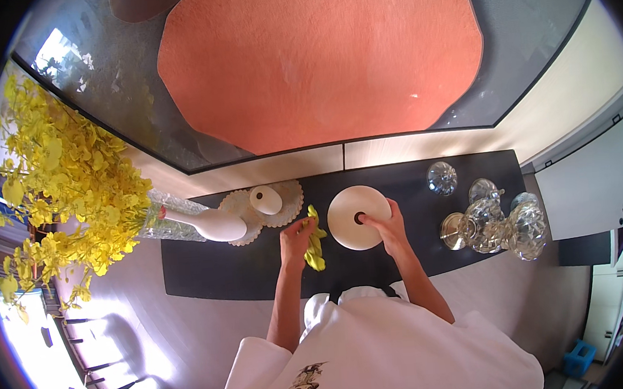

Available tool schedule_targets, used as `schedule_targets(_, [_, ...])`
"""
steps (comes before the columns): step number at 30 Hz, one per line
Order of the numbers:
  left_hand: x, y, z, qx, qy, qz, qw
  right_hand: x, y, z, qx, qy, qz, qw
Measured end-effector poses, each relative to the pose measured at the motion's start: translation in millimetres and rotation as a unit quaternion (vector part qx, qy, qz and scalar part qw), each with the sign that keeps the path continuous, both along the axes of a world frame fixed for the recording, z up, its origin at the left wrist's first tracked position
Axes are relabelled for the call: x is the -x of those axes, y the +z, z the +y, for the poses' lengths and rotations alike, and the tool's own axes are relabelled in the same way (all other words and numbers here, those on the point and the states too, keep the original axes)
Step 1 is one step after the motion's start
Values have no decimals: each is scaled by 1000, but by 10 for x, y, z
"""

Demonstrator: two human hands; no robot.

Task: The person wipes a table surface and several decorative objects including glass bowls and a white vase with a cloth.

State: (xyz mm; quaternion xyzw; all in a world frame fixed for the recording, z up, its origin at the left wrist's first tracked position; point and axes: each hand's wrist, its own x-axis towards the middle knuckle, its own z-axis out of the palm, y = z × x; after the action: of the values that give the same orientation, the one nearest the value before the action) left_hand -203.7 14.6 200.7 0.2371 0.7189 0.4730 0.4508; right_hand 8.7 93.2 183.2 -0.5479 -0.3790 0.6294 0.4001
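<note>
My right hand (392, 229) grips the right side of a round white vase (355, 235), its thumb by the dark hole at the top. Pinched in my left hand (297, 241) is a yellow-green cloth (315, 243), hanging just left of the vase without touching it. Left of that hand, a small white vase (271, 202) with a dark hole stands on a scalloped lace doily (291, 193). A tall-necked white vase (224, 225) rises over another such doily (253, 232). All this is on a dark tabletop (241, 272).
Glass pieces crowd the table's right side: a glass lid (442, 178) and several cut-glass vessels (487, 225). On the left stands a glass vase (175, 215) with yellow flowers (72, 184). A framed orange picture (323, 58) hangs behind the table.
</note>
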Motion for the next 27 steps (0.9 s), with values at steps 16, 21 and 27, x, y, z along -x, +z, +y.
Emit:
schedule_targets(16, [375, 554, 616, -58, -195, 364, 909, 330, 30, -163, 117, 56, 20, 991])
schedule_targets(21, [539, 523, 712, -78, -303, 417, 853, 392, 43, -199, 126, 58, 10, 990])
schedule_targets(27, [447, 844, 740, -135, -377, 558, 727, 432, -45, -258, 151, 65, -32, 986])
